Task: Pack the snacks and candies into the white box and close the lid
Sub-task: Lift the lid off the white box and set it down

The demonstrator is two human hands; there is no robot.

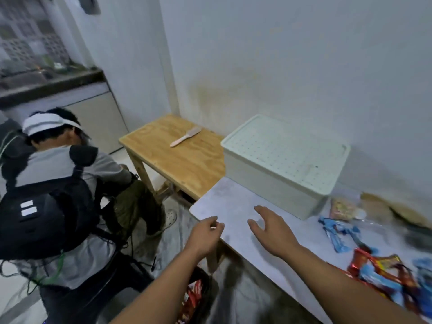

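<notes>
Both forearms are bare to the left hand [205, 235] and right hand [271, 232].

The snack packets [383, 274] at the lower right are smeared with blur, and the right edge of the frame cuts them off. Their words cannot be read. A clear bag [346, 208] and a dark thing [411, 220] behind it are too fuzzy to name. The white box [280, 169] has its lid [285, 148] on, so the inside is hidden. Red packets [194, 298] at the bottom middle are partly hidden behind the left arm. The counter [46, 83] at the upper left is a blurry jumble.
</notes>
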